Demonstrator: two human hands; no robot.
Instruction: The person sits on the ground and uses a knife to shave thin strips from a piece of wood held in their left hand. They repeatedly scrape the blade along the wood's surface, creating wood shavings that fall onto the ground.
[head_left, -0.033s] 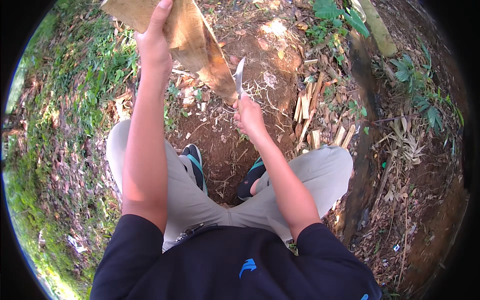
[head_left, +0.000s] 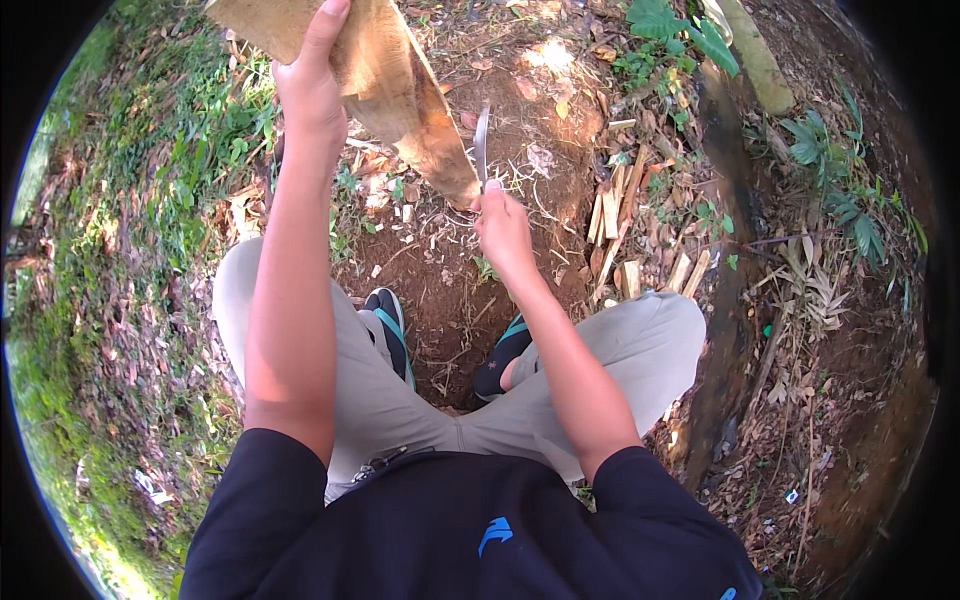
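Note:
A flat, tapering piece of pale brown wood [head_left: 395,95] slants from the upper left toward the middle, its narrow end pointing down. My left hand [head_left: 312,95] is closed on its left side, thumb lying over the face and the other fingers hidden behind. Close to the narrow tip, my right hand [head_left: 504,228] is wrapped round the handle of a knife. The slim, slightly curved knife blade [head_left: 482,145] points up and away along the wood's right edge; whether it touches the wood I cannot tell.
Split wood sticks [head_left: 612,212] lie on the soil to the right, with short blocks [head_left: 690,272] near my right knee. Small chips [head_left: 405,214] dot the dirt between my feet. A log [head_left: 755,60] lies at the far right. Green plants [head_left: 660,35] grow nearby.
The knife blade has turned a little, showing a narrower side. My right hand and the wood have shifted very slightly to the right.

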